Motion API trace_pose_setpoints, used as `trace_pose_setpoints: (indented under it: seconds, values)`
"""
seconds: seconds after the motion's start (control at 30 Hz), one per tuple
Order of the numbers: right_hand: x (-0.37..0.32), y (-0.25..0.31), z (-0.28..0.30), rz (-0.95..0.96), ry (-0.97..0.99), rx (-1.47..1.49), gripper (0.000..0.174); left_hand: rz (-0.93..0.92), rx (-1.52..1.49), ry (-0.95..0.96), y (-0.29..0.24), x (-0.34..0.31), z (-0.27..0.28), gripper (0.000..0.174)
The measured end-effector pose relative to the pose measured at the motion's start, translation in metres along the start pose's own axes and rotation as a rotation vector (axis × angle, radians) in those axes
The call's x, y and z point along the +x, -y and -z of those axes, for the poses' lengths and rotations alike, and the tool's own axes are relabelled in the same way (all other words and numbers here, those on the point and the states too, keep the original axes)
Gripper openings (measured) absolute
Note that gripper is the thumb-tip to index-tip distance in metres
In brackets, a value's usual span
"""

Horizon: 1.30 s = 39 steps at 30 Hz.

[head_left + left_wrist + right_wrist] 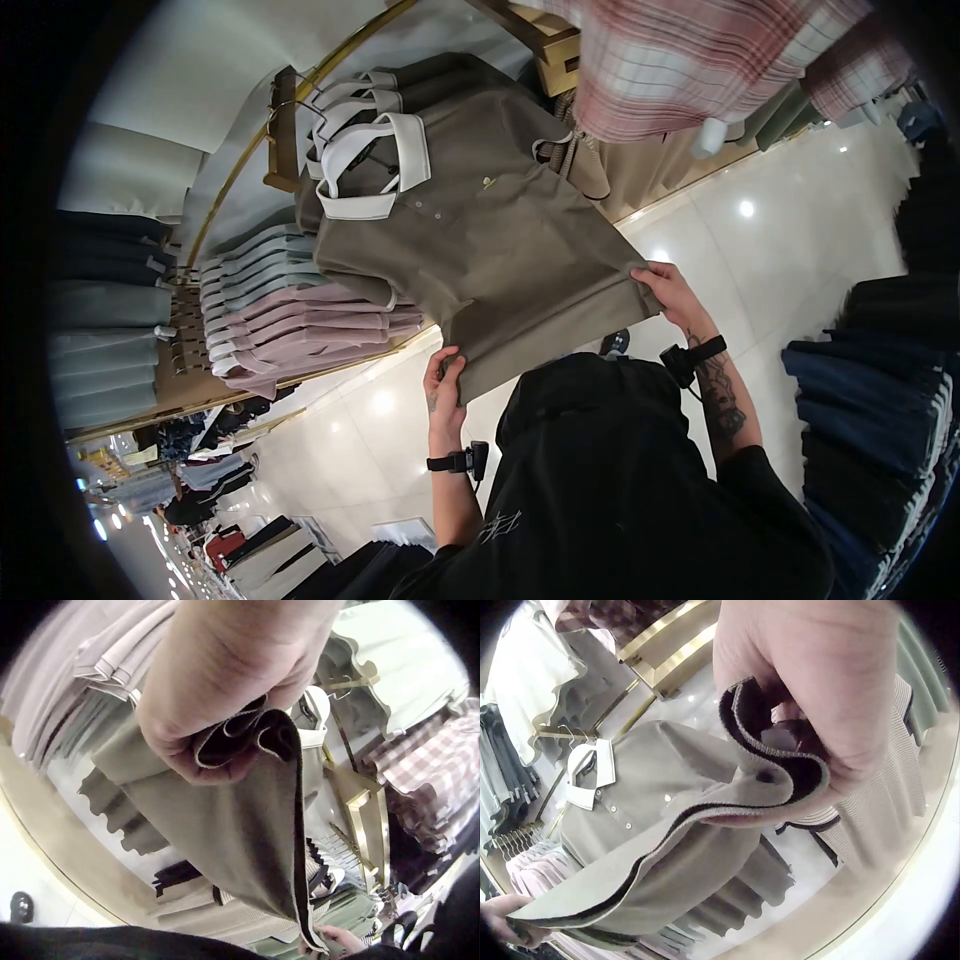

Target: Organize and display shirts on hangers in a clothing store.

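An olive-brown polo shirt (500, 230) with a white collar (412, 150) hangs at the front of a rail, its lower part pulled out toward the person. My left hand (444, 385) grips one bottom corner; in the left wrist view the hem bunches in folds within the curled fingers of that hand (225, 697). The other bottom corner is pinched by my right hand (672, 292). Seen from the right wrist, the hem runs in a wavy edge into the right hand (817, 697), and the shirt (649, 765) stretches between both hands.
Grey and pink shirts (300, 330) hang left of the polo on a curved gold rail (235, 175). A pink plaid shirt (690, 60) hangs at the upper right. Dark blue garments (860, 400) stand at the right edge, above a glossy tiled floor (760, 260).
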State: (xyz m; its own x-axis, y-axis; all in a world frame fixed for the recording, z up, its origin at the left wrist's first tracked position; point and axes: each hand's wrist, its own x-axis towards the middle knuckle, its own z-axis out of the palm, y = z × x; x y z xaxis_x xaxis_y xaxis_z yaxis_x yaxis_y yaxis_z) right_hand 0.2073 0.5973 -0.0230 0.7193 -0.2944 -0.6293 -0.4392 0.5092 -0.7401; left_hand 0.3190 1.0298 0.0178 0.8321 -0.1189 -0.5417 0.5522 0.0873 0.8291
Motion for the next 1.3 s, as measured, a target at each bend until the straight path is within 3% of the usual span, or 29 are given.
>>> trace_pose_setpoints:
  seconds: [0.17, 0.5, 0.6, 0.77, 0.83, 1.07, 1.17, 1.27, 1.3]
  values:
    - [0.003, -0.016, 0.016, 0.116, -0.043, 0.056, 0.025, 0.01, -0.068, -0.084, 0.011, -0.011, 0.012, 0.023]
    - [0.024, -0.045, 0.043, 0.011, -0.005, 0.001, 0.028, 0.053, -0.157, -0.189, 0.056, -0.038, 0.012, 0.028]
    - [0.015, -0.033, 0.038, 0.025, 0.065, -0.007, 0.026, -0.014, -0.103, -0.195, 0.077, -0.038, 0.025, 0.028]
    - [0.025, -0.033, 0.043, 0.116, 0.12, -0.099, 0.024, -0.053, -0.003, -0.362, 0.086, -0.039, 0.031, 0.025]
    - [-0.003, -0.001, 0.026, 0.084, 0.128, -0.087, 0.02, -0.08, 0.059, -0.415, 0.083, -0.039, 0.029, 0.019]
    - [-0.002, 0.02, 0.016, 0.058, 0.168, -0.101, 0.015, -0.148, 0.37, -0.379, 0.09, -0.019, 0.06, 0.013]
    - [0.005, 0.023, 0.012, 0.054, 0.215, -0.117, 0.016, -0.315, 0.546, -0.347, 0.088, -0.016, 0.066, 0.014]
    - [0.004, 0.034, 0.004, 0.025, 0.262, -0.268, 0.019, -0.238, 0.589, -0.314, 0.086, -0.014, 0.072, 0.017]
    - [0.004, 0.037, 0.002, 0.008, 0.267, -0.286, 0.022, -0.134, 0.523, -0.297, 0.083, -0.014, 0.073, 0.019]
